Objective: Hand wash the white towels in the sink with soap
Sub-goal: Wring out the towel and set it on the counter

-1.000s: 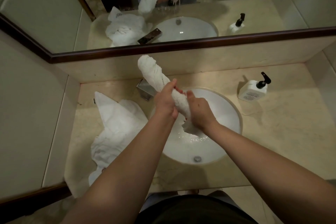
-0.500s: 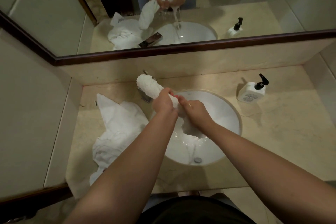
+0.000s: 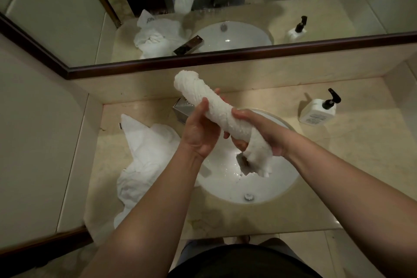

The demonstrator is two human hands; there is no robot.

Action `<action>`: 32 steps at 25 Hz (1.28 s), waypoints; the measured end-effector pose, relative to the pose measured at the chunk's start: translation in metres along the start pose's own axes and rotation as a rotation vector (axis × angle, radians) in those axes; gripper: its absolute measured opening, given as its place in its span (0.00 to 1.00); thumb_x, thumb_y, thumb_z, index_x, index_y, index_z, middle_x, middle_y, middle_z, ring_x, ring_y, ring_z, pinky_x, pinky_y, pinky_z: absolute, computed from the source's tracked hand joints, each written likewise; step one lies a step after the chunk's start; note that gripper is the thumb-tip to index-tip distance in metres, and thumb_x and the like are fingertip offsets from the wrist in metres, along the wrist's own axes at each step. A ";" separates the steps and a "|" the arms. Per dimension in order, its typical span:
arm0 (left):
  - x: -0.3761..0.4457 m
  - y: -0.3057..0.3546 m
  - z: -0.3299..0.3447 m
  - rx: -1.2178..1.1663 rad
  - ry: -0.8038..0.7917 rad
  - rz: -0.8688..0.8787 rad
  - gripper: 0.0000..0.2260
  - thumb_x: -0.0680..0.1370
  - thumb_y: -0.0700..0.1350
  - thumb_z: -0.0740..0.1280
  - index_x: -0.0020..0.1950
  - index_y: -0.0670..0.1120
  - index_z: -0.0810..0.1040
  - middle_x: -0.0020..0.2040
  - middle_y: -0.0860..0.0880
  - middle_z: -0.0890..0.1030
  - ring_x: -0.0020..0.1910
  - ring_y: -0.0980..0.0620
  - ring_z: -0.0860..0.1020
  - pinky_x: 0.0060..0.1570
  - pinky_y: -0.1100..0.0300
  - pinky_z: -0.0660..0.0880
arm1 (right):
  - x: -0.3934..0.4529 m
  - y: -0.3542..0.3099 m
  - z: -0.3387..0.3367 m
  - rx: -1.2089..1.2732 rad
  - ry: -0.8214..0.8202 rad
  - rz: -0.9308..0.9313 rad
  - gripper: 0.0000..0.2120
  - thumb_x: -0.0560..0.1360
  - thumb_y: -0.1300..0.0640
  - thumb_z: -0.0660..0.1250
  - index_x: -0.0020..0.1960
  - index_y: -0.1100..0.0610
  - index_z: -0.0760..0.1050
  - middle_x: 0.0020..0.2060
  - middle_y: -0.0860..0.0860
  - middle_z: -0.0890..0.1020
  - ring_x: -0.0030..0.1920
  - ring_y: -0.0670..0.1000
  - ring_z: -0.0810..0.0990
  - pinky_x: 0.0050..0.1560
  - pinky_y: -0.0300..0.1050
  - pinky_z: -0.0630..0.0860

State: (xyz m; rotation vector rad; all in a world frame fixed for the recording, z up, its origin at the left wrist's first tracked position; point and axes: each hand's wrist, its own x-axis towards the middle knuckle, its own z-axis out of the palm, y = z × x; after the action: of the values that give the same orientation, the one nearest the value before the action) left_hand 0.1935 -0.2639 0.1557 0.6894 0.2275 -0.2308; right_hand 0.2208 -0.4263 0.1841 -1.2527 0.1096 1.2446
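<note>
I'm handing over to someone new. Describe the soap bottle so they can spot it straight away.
Start at the round white sink set in the beige counter. Look to its right and back, toward the mirror: the soap bottle stands alone on the bare counter. It is the only hard white container here, squarish with a black pump, unlike the soft white towels.

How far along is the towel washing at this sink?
In hand: the twisted white towel is gripped by the left hand and right hand over the round white sink, apparently being wrung. Left: the crumpled white towels on the beige counter; whether they are washed cannot be told.
</note>
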 end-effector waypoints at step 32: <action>0.009 -0.034 0.022 0.054 0.792 -0.084 0.23 0.68 0.52 0.79 0.56 0.41 0.78 0.47 0.46 0.83 0.42 0.50 0.83 0.35 0.59 0.77 | 0.040 0.031 0.025 -0.903 0.806 -0.443 0.34 0.75 0.37 0.40 0.50 0.54 0.79 0.38 0.49 0.81 0.41 0.51 0.78 0.36 0.45 0.69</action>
State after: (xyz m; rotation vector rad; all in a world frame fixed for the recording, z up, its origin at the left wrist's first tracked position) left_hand 0.1951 -0.3044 0.1495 0.8008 1.0105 -0.0317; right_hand 0.2005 -0.3880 0.1484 -2.3572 -0.1683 0.3048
